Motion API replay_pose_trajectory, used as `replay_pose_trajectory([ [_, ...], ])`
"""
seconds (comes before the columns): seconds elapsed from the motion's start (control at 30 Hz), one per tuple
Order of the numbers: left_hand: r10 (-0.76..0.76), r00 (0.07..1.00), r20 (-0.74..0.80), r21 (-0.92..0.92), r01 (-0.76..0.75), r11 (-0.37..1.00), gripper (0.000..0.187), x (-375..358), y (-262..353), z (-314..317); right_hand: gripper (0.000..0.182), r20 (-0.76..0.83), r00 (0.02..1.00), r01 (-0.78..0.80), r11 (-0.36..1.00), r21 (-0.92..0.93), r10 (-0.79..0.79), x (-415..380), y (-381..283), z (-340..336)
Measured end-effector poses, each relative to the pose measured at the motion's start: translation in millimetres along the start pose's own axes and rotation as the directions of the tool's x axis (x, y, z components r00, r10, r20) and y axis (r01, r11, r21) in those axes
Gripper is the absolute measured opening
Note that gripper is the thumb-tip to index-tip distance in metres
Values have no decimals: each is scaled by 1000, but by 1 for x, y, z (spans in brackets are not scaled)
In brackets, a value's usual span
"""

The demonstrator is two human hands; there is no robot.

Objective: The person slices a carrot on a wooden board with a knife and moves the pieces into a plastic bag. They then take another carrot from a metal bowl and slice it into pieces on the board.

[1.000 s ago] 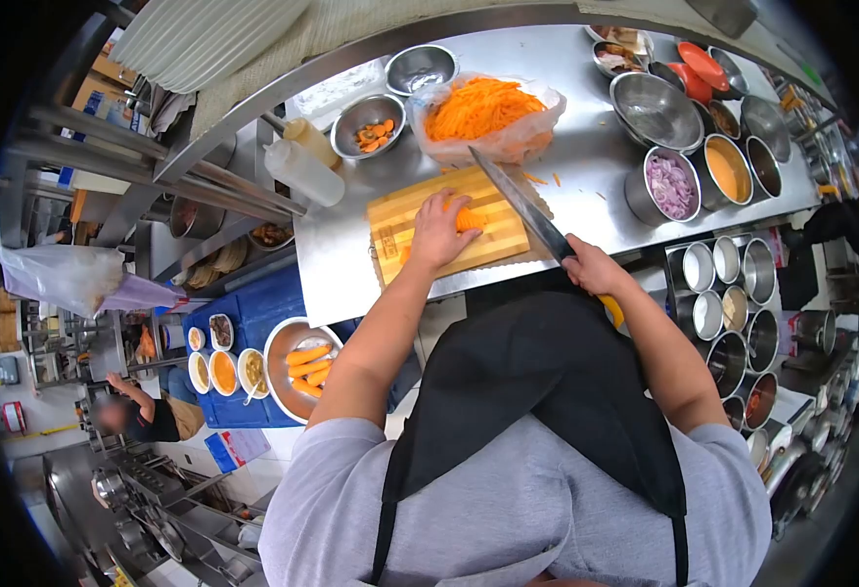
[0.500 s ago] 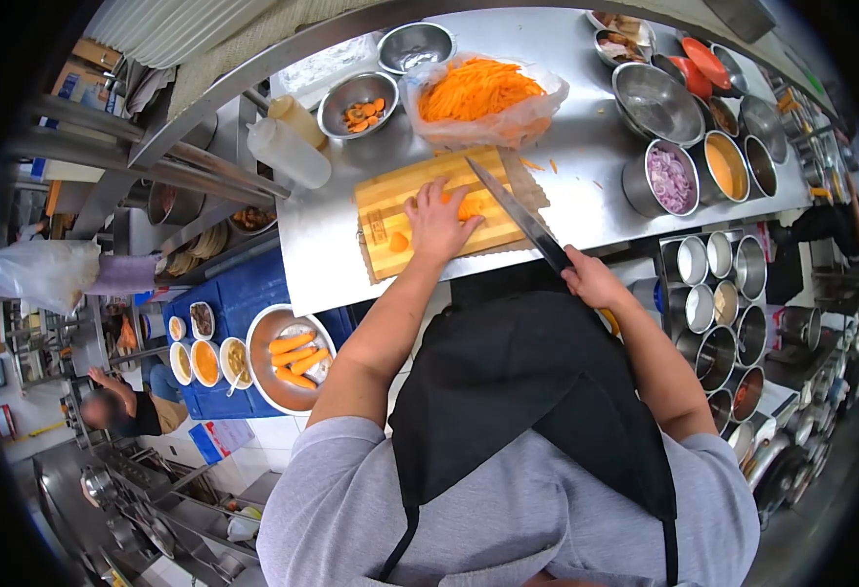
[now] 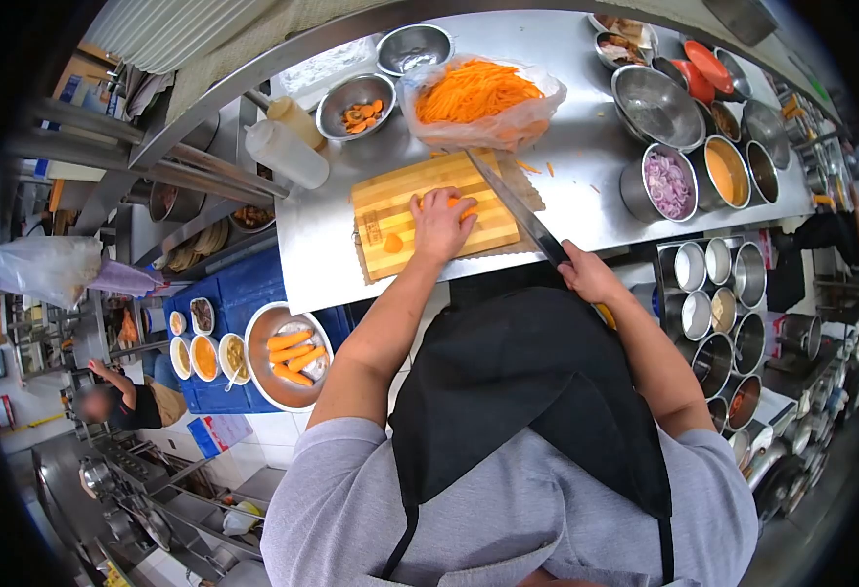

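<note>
On the wooden cutting board (image 3: 376, 210), my left hand (image 3: 442, 225) presses down with its fingers bent over a piece of carrot (image 3: 466, 205), mostly hidden under them. A smaller carrot piece (image 3: 393, 243) lies left of that hand. My right hand (image 3: 586, 272) is closed round the handle of a large knife (image 3: 516, 207), whose blade points up and left across the board's right part. Behind the board, a plastic bag (image 3: 537, 122) holds shredded carrot (image 3: 474, 90). A steel bowl (image 3: 330, 119) with carrot ends stands at the back left.
Two squeeze bottles stand left of the board. A large bowl (image 3: 263, 362) of peeled carrots sits at lower left on a blue surface. Pots with chopped onion (image 3: 666, 184) and orange sauce (image 3: 726, 171) stand at right. A person (image 3: 121, 403) is at far left.
The fingers of my left hand have drawn closer together over the carrot piece. The knife stays in my right hand, its blade a little nearer to my left hand.
</note>
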State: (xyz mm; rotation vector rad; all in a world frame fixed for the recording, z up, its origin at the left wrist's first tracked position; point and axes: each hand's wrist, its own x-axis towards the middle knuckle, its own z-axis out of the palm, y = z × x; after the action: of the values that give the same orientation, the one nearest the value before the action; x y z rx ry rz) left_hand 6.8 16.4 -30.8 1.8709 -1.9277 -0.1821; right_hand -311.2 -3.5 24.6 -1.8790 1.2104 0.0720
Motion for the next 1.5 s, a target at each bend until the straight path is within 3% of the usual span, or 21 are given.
replay_pose_trajectory([
  [0.2, -52, 994, -93, -45, 48, 998, 37, 1, 2, -4, 25, -23, 1000, -7, 1000, 24, 8, -4, 4, 0],
  [0.3, -77, 996, -37, -61, 74, 995, 40, -6, 0, 0, 24, 41, 995, -91, 994, 64, 89, -5, -3, -5],
  [0.4, -98, 994, -45, -7, 98, 995, 41, -10, 2, 3, 26, -48, 999, 20, 1000, -21, -21, 1, 8, 6],
  [0.57, -123, 992, -2, 21, 123, 992, 48, -10, 11, -1, 24, -10, 1000, -6, 1000, 29, 7, -1, -3, 2],
  [0.63, -37, 999, -37, 132, 41, 990, 53, -6, 14, -11, 24, -10, 1000, -10, 1000, 28, 10, 0, -1, 1],
  [0.67, -42, 995, 92, 140, 29, 990, 55, 1, 11, -21, 24, -21, 1000, -4, 999, 42, 5, 1, 2, 1],
  [0.7, -45, 994, 100, 135, 31, 990, 55, 8, 5, -23, 24, -33, 999, 3, 999, 54, -2, 1, 3, 1],
  [0.8, 180, 963, 202, 128, -208, 970, 60, 28, -10, -35, 25, -23, 1000, -18, 999, 31, 18, 1, -1, -7],
  [0.83, 174, 963, 205, 124, -202, 971, 60, 26, -12, -30, 26, -16, 999, -34, 999, 28, 35, 0, -1, -8],
  [0.9, 292, 881, 373, 195, -382, 903, 66, 24, -15, -22, 26, -36, 999, -17, 1000, 23, 18, 0, -1, -10],
  [1.33, 262, 842, 472, 203, -393, 897, 67, 22, -3, -40, 22, -63, 997, -35, 988, 153, 45, -1, -10, -6],
  [1.4, 176, 937, 301, 24, -192, 981, 59, 19, -11, -32, 22, -61, 996, -55, 988, 145, 65, -4, -5, -6],
  [1.43, 184, 935, 303, 28, -201, 979, 59, 22, -22, -26, 23, -79, 996, -26, 994, 110, 34, -4, 2, -4],
  [1.5, 143, 987, -74, -300, -159, 941, 47, 36, -53, -19, 24, -94, 996, 0, 997, 79, 8, -6, 10, -3],
])
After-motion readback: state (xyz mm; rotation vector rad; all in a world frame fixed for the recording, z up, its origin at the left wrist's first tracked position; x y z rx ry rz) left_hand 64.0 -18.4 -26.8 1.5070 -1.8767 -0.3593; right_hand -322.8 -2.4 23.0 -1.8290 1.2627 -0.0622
